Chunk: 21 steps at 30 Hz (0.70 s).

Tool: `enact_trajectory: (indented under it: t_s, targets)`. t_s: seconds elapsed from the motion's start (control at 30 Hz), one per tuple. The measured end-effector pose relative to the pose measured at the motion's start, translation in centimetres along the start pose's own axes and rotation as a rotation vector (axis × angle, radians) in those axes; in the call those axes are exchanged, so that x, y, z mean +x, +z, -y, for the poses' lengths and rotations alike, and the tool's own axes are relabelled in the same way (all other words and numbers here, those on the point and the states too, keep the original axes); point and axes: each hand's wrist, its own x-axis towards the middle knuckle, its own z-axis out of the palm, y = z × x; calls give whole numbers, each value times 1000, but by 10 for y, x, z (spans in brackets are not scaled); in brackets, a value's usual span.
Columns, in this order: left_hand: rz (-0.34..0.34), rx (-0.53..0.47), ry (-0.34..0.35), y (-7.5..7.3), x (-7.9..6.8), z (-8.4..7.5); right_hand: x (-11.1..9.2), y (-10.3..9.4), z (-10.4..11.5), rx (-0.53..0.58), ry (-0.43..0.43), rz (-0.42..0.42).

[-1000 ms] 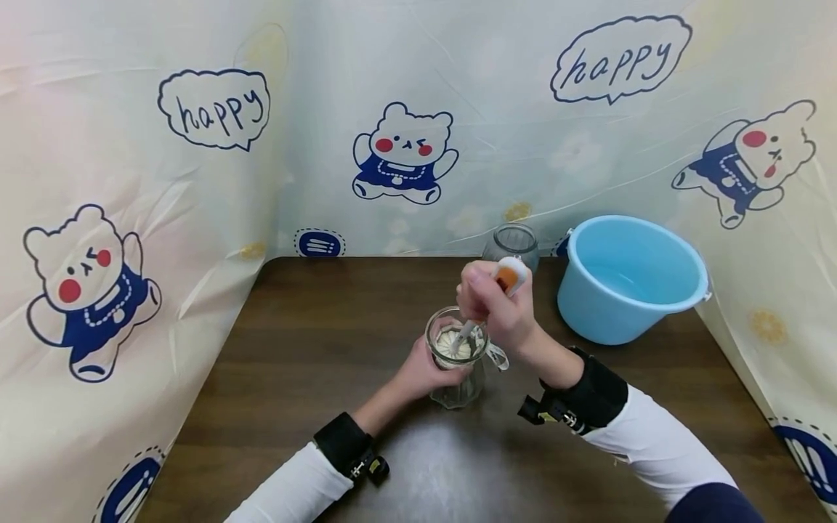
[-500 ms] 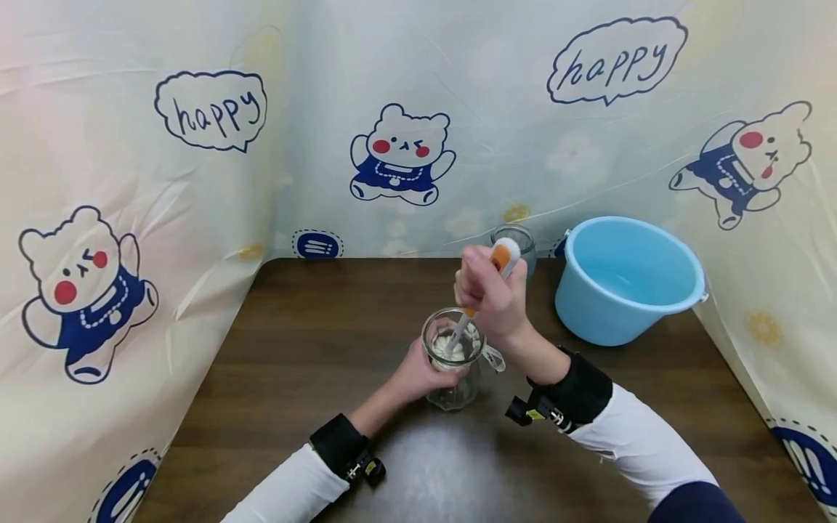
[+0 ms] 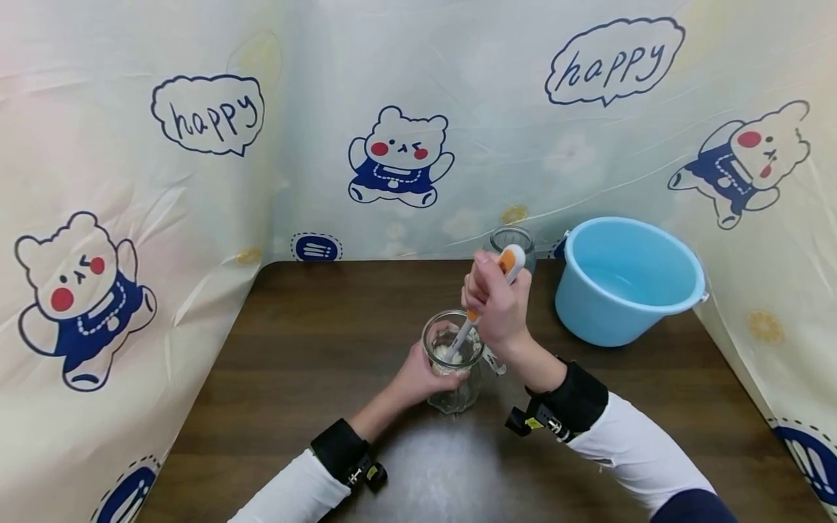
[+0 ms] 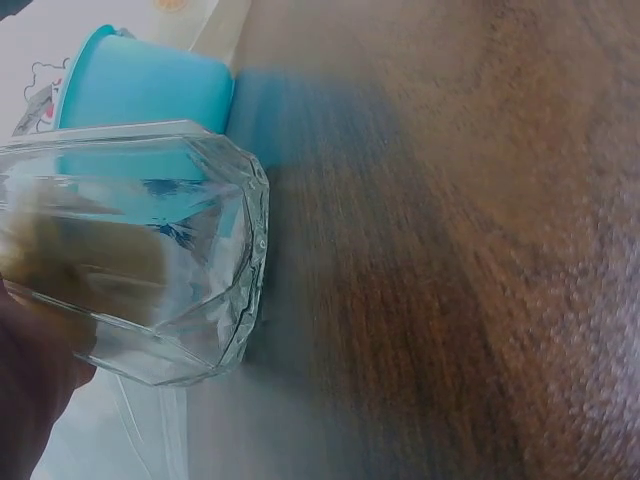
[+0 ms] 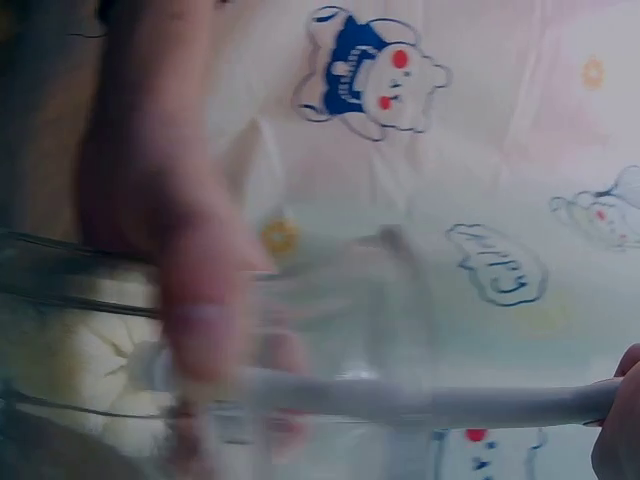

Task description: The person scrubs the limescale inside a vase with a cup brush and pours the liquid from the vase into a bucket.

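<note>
In the head view my left hand [image 3: 418,378] grips a clear glass jar [image 3: 455,401] around its upper part, with the mouth facing up. Its faceted glass base [image 4: 225,260] is close over the table in the left wrist view. My right hand [image 3: 502,305] holds a sponge bottle brush by its white-and-orange handle [image 3: 512,263]. The grey shaft [image 3: 463,338] slants through the jar's mouth. Inside the glass, the cream, grooved sponge head [image 5: 110,375] shows in the right wrist view. A white ribbon-like loop [image 3: 494,360] hangs at the jar's right side.
A light blue bucket [image 3: 611,319] stands at the back right of the brown wooden table [image 3: 314,349]. Partly hidden behind my right hand, a second glass jar [image 3: 523,238] stands at the back edge. A printed cloth [image 3: 314,94] hangs behind and along both sides.
My right hand has moved slightly with the brush; more of its shaft shows and less of the sponge head is visible in the jar. My left hand keeps its grip on the jar.
</note>
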Motion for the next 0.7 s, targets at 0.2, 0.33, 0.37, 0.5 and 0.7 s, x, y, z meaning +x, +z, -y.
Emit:
enact_trajectory:
  t_s: [0.2,0.33,0.37,0.5,0.7]
  targets:
    - [-4,4,-6,-2,2,-29,4,-1,6,22,-32,-32]
    - [21,-23,-11,-3,2,-39,-6,-2,-9,-15,17,-63]
    - [24,-21,-5,-3,2,-38,-8,-2,-12,-22,27,-67]
    - [15,-17,-1,-1,2,-17,-7,-2,-14,-8,33,-52]
    - [-9,14,6,0,1,4,8,-2,5,57,-16,-6]
